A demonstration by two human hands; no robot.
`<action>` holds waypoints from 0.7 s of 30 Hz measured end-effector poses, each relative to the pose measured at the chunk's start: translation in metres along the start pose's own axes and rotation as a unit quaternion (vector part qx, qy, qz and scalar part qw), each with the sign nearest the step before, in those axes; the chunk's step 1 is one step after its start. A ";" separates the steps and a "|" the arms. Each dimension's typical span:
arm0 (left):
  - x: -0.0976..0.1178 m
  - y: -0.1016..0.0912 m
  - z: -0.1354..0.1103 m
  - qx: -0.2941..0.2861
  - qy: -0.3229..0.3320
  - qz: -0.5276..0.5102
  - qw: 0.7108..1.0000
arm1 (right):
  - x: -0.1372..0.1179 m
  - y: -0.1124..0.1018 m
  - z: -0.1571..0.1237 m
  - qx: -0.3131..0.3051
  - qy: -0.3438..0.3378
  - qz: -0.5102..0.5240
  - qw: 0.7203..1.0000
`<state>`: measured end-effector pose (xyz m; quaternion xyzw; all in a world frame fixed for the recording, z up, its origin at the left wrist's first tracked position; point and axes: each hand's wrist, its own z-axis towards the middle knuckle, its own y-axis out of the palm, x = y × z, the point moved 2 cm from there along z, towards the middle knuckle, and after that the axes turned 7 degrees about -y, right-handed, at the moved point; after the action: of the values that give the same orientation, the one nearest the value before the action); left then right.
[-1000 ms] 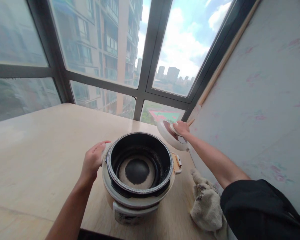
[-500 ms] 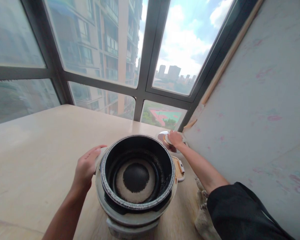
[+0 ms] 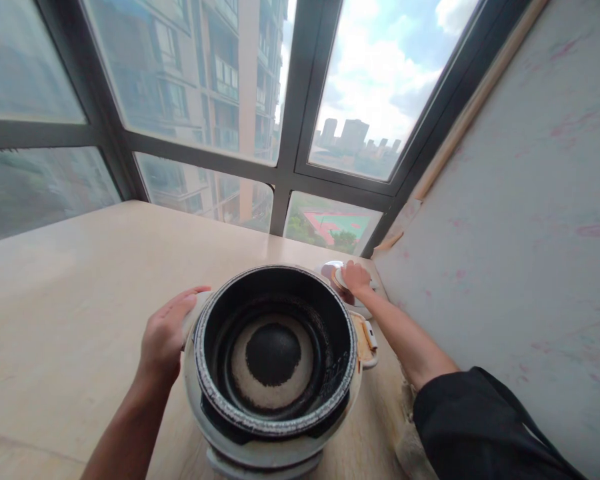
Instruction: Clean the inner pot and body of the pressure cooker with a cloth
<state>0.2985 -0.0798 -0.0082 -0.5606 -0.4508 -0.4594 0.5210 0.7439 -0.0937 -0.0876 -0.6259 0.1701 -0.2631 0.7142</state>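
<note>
Around us is a pale ledge (image 3: pixel 80 287) in a glazed corner, framed by dark window bars (image 3: pixel 283 157), with a patterned wall (image 3: pixel 530 200) to our right. The fingers of our right hand (image 3: pixel 356 275) are curled over the knob (image 3: pixel 339 277) of a round lid (image 3: pixel 344 295), which seems to lie flat by the wall's foot. Our left hand (image 3: pixel 165 333) has its fingers close together about the pale left handle (image 3: pixel 196 312) of the cooker (image 3: pixel 193 400); how firmly they press, we cannot tell.

Outward from the lid, the relation that matters is this: the cooker's open black pot (image 3: pixel 275 353) lies to the left of our right hand and nearer our body, with the right handle (image 3: pixel 369 341) just this side of the lid. Pot and lid are round, so neither offers a long axis; the two handles mark a crosswise line. Our right hand is the one at the lid, our left well apart from it. Nearer us, right of the cooker, a crumpled cloth (image 3: pixel 411 448) lies partly behind our dark sleeve (image 3: pixel 475 420).
</note>
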 end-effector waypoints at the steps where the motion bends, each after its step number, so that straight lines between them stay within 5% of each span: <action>1: -0.001 0.000 0.001 0.003 0.005 0.007 1.000 | 0.000 0.002 0.000 0.002 -0.002 0.001 1.000; 15: -0.032 -0.004 0.010 0.003 0.165 0.098 0.981 | -0.006 0.024 -0.007 0.053 0.019 0.009 0.998; 21: -0.030 -0.003 0.008 0.011 0.115 0.066 0.991 | -0.007 0.025 -0.012 0.073 0.024 0.003 0.997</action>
<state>0.2906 -0.0721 -0.0375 -0.5269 -0.3554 -0.4802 0.6046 0.7349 -0.0972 -0.1147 -0.5650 0.1693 -0.2877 0.7546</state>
